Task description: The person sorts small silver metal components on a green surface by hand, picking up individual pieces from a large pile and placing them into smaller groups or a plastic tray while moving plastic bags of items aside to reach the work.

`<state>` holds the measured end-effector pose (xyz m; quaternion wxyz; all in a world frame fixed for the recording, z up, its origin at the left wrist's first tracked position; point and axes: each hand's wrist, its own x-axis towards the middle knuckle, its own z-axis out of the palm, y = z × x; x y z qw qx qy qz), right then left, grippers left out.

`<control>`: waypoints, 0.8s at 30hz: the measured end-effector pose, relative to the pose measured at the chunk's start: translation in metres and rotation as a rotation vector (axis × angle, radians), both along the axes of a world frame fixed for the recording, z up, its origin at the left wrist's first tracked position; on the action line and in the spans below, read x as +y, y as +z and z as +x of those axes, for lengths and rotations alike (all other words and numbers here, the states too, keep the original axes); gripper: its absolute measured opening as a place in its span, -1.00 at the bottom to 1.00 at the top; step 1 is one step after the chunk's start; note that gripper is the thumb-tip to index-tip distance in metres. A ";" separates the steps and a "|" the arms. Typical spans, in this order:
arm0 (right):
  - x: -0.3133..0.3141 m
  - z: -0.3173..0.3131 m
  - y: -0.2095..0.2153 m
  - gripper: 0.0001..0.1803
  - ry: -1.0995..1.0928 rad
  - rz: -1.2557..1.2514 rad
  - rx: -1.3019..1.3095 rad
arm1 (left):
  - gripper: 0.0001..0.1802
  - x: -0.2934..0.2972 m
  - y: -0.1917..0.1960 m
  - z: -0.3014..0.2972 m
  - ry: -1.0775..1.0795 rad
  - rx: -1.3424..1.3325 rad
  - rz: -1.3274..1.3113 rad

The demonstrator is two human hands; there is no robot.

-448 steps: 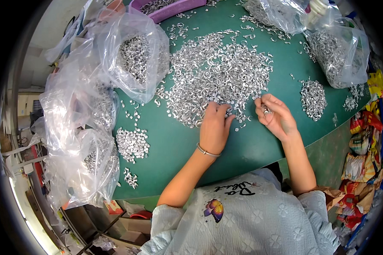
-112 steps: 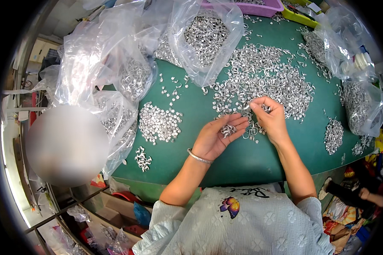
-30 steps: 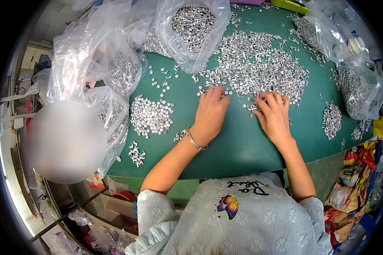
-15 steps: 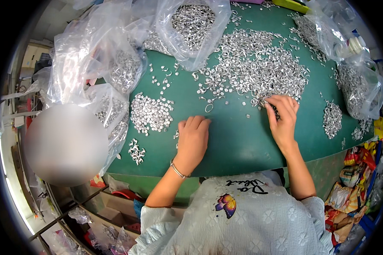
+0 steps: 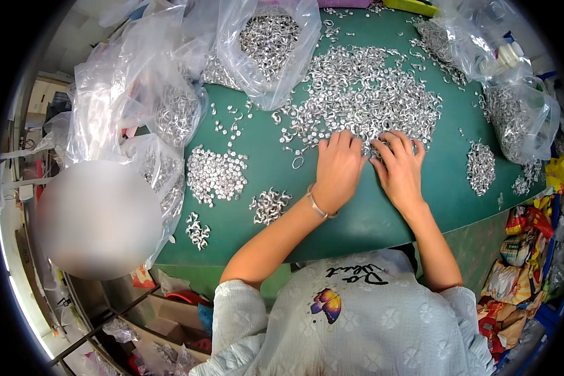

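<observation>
A broad heap of small silvery metal pieces (image 5: 370, 88), many of them curved like hooks or crescents, covers the middle of a green tabletop (image 5: 382, 229). At its near edge my left hand (image 5: 340, 166), with a bangle on the wrist, rests with bent fingers a little apart and tips against the pieces. Close beside it, my right hand (image 5: 400, 166) has its fingers spread over the same edge, thumb apart from the forefinger. A few pieces lie between the two hands. Whether any piece is under the fingertips is hidden. One larger ring (image 5: 297, 162) lies left of my left hand.
Smaller piles stand apart: chunky pieces (image 5: 216, 175) at left, curved pieces (image 5: 271, 207) nearer me, a few more (image 5: 197, 232), and one pile (image 5: 480, 168) at right. Clear plastic bags (image 5: 266, 56) of metal pieces line the far and left sides; another bag (image 5: 520, 119) sits right.
My left hand has moved right and away from me to the heap's edge, uncovering a small pile of curved pieces. My right hand stays at the heap, its fingers now more spread.
</observation>
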<state>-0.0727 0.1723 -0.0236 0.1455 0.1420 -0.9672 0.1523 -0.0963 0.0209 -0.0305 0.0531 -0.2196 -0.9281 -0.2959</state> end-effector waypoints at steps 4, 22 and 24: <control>0.012 0.012 0.004 -0.67 -0.099 0.005 -0.009 | -0.83 -0.005 -0.007 0.003 -0.010 -0.014 0.110; -0.051 0.053 -0.014 -0.85 0.355 -0.137 -0.128 | -0.72 -0.083 0.014 0.084 0.140 0.002 -0.123; -0.065 0.057 -0.008 -0.83 0.461 -0.426 -0.231 | -0.69 -0.080 0.015 0.083 0.140 -0.015 -0.103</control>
